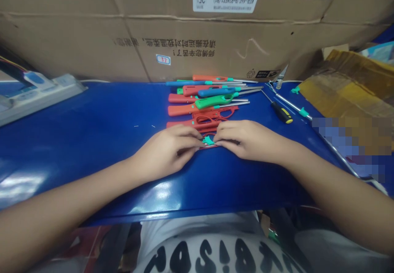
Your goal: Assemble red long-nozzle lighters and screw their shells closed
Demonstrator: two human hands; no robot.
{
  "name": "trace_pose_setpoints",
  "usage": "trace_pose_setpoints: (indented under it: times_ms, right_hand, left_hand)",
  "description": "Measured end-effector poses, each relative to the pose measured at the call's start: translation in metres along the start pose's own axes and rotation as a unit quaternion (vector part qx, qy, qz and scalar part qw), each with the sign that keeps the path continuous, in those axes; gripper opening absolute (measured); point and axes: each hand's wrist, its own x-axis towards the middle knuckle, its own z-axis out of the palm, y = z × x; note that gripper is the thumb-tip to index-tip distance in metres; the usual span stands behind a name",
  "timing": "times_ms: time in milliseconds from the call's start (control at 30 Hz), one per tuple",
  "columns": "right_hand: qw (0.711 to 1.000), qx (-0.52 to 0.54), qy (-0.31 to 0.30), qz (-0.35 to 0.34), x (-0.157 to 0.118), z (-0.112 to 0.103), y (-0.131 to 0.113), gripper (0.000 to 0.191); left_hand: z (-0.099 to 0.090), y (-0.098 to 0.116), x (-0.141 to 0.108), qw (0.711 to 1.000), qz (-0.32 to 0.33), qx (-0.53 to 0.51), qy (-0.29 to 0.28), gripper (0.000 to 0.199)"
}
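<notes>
At the middle of the blue table, my left hand (172, 148) and my right hand (246, 137) meet over a small turquoise trigger (209, 140). It sits in an opened red lighter shell, mostly hidden under my fingers. The fingertips of my left hand are pinched at the trigger's left side. From the right, my right thumb and fingers close on its other end. Just beyond them lie a red lighter body (181, 124) and a pile of red, blue and green stick lighters, including a green lighter (212, 101), with metal tubes pointing right.
A yellow-black screwdriver (281, 112) and a knife blade (281, 77) lie right of the pile. Farther right are a metal rod (287, 102) and a taped carton (347, 84). A power strip (58, 91) is at left. A large cardboard box (92, 47) walls the back.
</notes>
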Motion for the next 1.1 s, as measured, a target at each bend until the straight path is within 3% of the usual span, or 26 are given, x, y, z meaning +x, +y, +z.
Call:
trace_pose_setpoints:
  times_ms: [200, 367, 467, 600, 733, 933, 1100]
  right_hand:
    - [1.000, -0.006, 0.010, 0.000, 0.000, 0.000, 0.000, 0.016]
    - [0.999, -0.052, 0.000, -0.001, -0.001, 0.000, -0.004, 0.016]
    - [0.998, -0.060, 0.001, -0.004, -0.002, -0.002, -0.006, 0.017]
    - [0.996, -0.028, 0.090, -0.010, -0.001, -0.004, -0.001, 0.018]
    - [0.985, -0.066, 0.162, -0.001, 0.001, -0.004, 0.009, 0.024]
    - [0.982, -0.096, 0.155, 0.044, 0.003, 0.003, 0.022, 0.025]
    - [0.985, -0.055, 0.153, 0.050, 0.007, 0.011, 0.030, 0.020]
  left_hand:
    - [0.000, 0.000, -0.002, 1.000, -0.001, 0.019, -0.002, 0.026]
    - [-0.008, 0.004, -0.002, 0.991, 0.029, 0.116, -0.065, 0.031]
    - [-0.014, 0.004, -0.002, 0.987, 0.034, 0.124, -0.091, 0.034]
    - [-0.024, -0.001, 0.000, 0.995, 0.032, 0.043, -0.087, 0.032]
    - [-0.036, -0.006, 0.004, 0.998, -0.006, 0.039, -0.044, 0.029]
    - [-0.045, -0.023, 0.006, 0.980, -0.100, 0.167, -0.041, 0.031]
    - [-0.041, -0.039, 0.007, 0.983, -0.135, 0.111, -0.062, 0.033]
